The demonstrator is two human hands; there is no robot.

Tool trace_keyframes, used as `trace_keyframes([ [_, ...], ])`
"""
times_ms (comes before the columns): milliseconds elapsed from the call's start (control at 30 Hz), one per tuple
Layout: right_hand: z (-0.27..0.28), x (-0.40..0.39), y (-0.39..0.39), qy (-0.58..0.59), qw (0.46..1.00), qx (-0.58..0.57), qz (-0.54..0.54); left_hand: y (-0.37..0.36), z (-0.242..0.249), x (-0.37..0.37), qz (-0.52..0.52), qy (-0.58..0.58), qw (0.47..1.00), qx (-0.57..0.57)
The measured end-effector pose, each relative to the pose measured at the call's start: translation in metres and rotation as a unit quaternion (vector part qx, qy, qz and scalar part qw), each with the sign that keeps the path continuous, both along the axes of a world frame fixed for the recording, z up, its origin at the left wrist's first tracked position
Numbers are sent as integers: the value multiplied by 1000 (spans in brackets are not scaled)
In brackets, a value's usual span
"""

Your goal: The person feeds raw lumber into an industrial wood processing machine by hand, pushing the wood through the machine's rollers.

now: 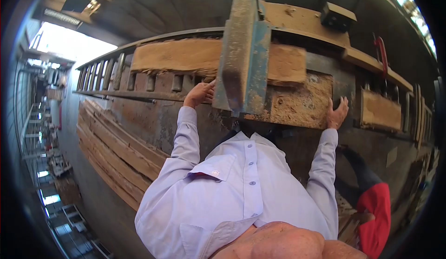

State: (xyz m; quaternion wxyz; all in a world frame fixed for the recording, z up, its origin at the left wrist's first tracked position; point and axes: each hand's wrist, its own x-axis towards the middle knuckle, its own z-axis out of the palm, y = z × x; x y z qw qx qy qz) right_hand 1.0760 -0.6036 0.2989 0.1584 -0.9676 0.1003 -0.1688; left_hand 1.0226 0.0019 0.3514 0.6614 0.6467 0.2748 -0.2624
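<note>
Head view, one moment at the sawmill bench.

- Left hand [200,94]: fingers curled, tips on the lower edge of the worn blue-grey steel saw arm [244,50], just below the rough tan wooden slab [186,57]. I couldn't tell whether it gripped anything or only rested there.
- Right hand [337,112]: spread wide open, palm out, holding nothing, pressed to the grey steel frame [341,85] beside the heap of pale sawdust [297,103].
- The slab lay flat on the row of grey steel rollers [107,71], passing under the saw arm, with its end showing on the far side.
- Smaller tan board [381,110] further right on the same line. Stack of long brown planks [116,152] on the floor to the left.
- Another person's red and black sleeve [371,198] was low on the right, near my right elbow but not touching it.

My read: the step was bracing at the saw, with the slab under the arm and neither hand actually on the wood. Next move would need a proper hold on the slab edge, with fingers kept clear of the arm and the sawdust side. Blade not visible, so I couldn't judge clearance.
</note>
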Motion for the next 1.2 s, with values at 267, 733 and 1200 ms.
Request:
trace_keyframes([
  [267,2,-10,-8,-1,999,-17,-27,79,-40,35,415,-98,904,-33],
  [733,-4,44,20,18,998,46,-48,67,-59,69,378,-162,911,-12],
  [1200,-17,75,28,3,993,85,-77,48,-148,72,151,-265,921,241],
])
